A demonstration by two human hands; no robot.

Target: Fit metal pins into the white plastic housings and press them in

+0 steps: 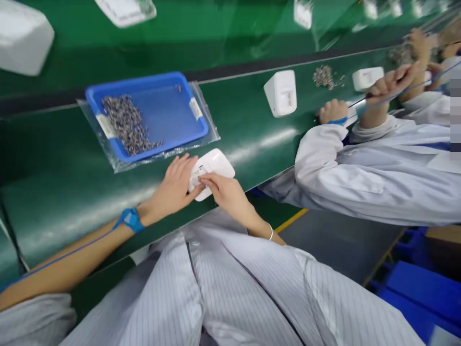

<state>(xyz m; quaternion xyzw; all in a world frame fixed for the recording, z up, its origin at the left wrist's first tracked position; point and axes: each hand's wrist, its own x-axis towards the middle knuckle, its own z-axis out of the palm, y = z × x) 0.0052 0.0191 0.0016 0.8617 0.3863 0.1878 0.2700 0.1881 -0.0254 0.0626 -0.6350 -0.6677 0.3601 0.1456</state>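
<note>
A white plastic housing point(220, 164) lies on the green work surface close to my body, its recessed side facing up. My left hand point(177, 182) grips the housing along its left edge, fingers stretched along the far side and thumb at the near side. Over the recess, my right hand point(225, 194) pinches a small metal part point(200, 178) between thumb and index finger; its exact shape is too small to make out. Beyond my left hand is a blue tray point(169, 113) with a heap of small metal parts point(126, 125) at its left end.
The tray sits on a clear plastic bag point(212, 127). Another white housing point(283, 93) stands to the right, near a loose pile of metal parts point(323, 77). A co-worker's sleeve point(360, 168) and hands are at the right. More white housings point(23, 38) lie on the green belt point(216, 29) behind.
</note>
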